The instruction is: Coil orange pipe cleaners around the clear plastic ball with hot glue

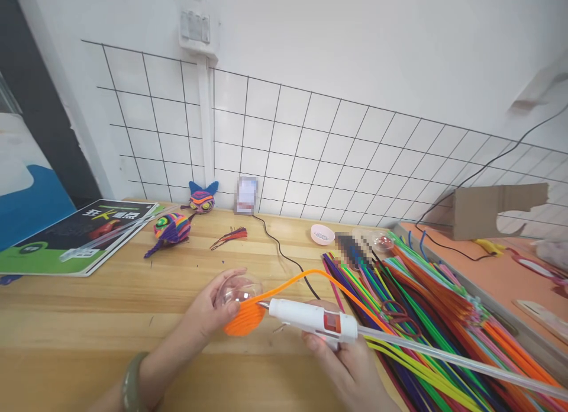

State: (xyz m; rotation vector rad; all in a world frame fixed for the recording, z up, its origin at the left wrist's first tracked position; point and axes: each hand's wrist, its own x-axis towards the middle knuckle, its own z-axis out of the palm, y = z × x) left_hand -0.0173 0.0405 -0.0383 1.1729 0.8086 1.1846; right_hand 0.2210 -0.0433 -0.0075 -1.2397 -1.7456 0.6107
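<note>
In my left hand (pixel 212 305) is a clear plastic ball (pixel 242 286), held between thumb and fingers. Its lower part is wrapped in rows of orange pipe cleaner (pixel 245 321), and the loose orange length (pixel 310 272) arches off to the right. My right hand (pixel 344 359) is closed round the handle of a white hot glue gun (pixel 306 318). The gun's metal nozzle points left and meets the edge of the orange rows, or comes very close to it. A long clear glue stick (pixel 444 359) sticks out of the gun's back end.
Many coloured pipe cleaners (pixel 426 317) cover the table's right side. Two wrapped figures (pixel 173 229) stand at the back left beside a magazine (pixel 84 234). Behind are a pink bowl (pixel 322 234) and black cable (pixel 284 252); cardboard (pixel 497 211) stands far right.
</note>
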